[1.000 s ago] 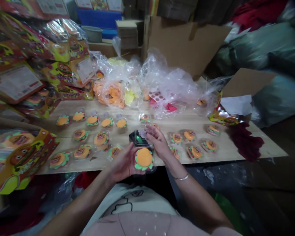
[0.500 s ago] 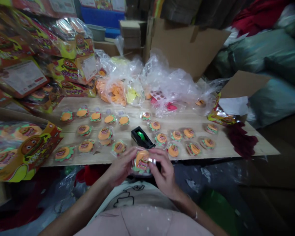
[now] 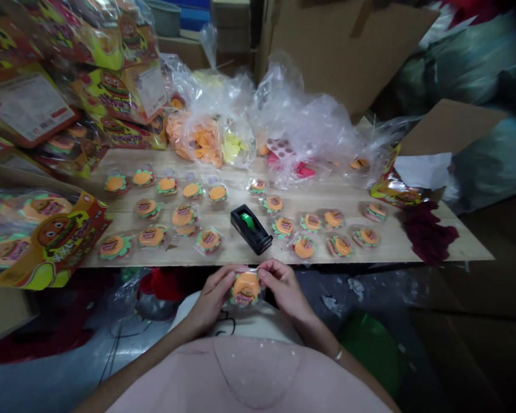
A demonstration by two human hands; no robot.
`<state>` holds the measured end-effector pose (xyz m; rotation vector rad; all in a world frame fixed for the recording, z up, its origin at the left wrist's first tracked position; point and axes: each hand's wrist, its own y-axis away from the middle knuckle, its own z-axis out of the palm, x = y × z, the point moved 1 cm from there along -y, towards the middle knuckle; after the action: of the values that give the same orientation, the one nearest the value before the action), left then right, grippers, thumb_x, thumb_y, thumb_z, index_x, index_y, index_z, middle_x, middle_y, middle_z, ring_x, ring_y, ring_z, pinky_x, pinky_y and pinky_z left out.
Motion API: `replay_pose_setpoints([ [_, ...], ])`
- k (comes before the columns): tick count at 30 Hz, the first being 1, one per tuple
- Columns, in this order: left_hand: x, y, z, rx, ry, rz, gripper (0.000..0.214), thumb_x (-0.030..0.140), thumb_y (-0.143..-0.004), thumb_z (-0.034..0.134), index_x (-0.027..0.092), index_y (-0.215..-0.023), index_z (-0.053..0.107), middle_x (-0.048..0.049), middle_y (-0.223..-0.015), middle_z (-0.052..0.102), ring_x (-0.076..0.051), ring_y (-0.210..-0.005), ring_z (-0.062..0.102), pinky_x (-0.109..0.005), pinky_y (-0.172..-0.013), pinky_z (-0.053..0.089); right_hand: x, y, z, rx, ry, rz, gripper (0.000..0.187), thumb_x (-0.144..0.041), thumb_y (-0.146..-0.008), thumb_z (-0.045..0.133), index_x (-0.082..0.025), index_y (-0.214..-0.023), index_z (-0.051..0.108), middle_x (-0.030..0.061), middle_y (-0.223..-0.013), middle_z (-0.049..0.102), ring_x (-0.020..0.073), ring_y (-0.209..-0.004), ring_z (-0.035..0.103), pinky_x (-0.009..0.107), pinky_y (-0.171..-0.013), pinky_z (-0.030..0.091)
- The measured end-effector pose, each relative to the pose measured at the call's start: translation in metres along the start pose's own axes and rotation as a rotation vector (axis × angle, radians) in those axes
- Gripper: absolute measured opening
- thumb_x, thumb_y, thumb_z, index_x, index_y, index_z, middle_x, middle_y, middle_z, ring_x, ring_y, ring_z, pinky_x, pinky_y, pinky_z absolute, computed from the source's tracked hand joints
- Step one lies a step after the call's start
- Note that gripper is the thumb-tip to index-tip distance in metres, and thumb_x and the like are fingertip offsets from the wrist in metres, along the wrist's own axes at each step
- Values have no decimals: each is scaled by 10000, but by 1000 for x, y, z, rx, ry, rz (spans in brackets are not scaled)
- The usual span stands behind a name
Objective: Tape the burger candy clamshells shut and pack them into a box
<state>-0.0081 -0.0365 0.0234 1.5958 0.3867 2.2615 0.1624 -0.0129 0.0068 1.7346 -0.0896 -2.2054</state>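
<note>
Between my two hands is a burger-shaped candy pack (image 3: 245,288) in a clear plastic case, held just in front of the table's near edge. My left hand (image 3: 215,295) is closed on its left side, thumb and fingers at the upper left corner. With thumb and forefinger, my right hand (image 3: 284,288) pinches the upper right edge of the case. Just beyond stands a black tape dispenser (image 3: 253,229) with a green roll of tape (image 3: 247,219). The back of the case is hidden from me.
Several burger packs (image 3: 153,236) are spread over the wooden table (image 3: 189,255). An open display box (image 3: 64,241) stands at the left, stacked boxes (image 3: 112,92) behind it. Clear plastic bags (image 3: 305,123) lie along the back. A dark red cloth (image 3: 427,229) rests at the right.
The pack between my hands has turned and tipped, and now sits slightly lower, clear of the tape dispenser. My right hand has moved from its face to its upper edge. The view has tilted down.
</note>
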Motion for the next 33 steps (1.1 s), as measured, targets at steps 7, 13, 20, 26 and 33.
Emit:
replay_pose_setpoints([
  [7,-10,2,-3,-9,21,-29,306,388,-737,665,154,-932,700,-77,-965,693,-210,-835,620,-262,-757,458,1,6,0,-39,87,13,250,-409,-754,644,-162,-778,619,-27,-613,558,93,-540,470,216,-540,378],
  [13,-11,-1,4,56,107,-31,280,389,-722,678,145,-859,690,-43,-841,692,-171,-772,616,-243,-711,470,5,-1,2,5,122,-31,284,-434,-762,628,-157,-713,589,-28,-578,536,92,-507,450,218,-501,357],
  [20,-14,-8,4,127,196,-57,316,377,-674,713,131,-869,669,-50,-845,692,-165,-720,624,-251,-659,483,16,-7,4,28,39,7,295,-454,-761,637,-162,-752,590,-37,-618,518,84,-539,446,207,-519,363],
  [26,-13,-20,1,278,313,34,319,406,-684,690,166,-891,654,-29,-848,686,-180,-754,634,-258,-644,493,29,2,15,38,-126,232,430,-546,-642,711,-179,-762,520,-36,-658,544,97,-540,523,230,-521,445],
  [33,-13,-21,2,275,403,16,360,369,-687,709,160,-968,626,-30,-913,663,-167,-807,616,-267,-691,500,36,-9,12,116,-148,149,403,-508,-642,714,-178,-705,491,-59,-572,520,76,-448,495,209,-470,393],
])
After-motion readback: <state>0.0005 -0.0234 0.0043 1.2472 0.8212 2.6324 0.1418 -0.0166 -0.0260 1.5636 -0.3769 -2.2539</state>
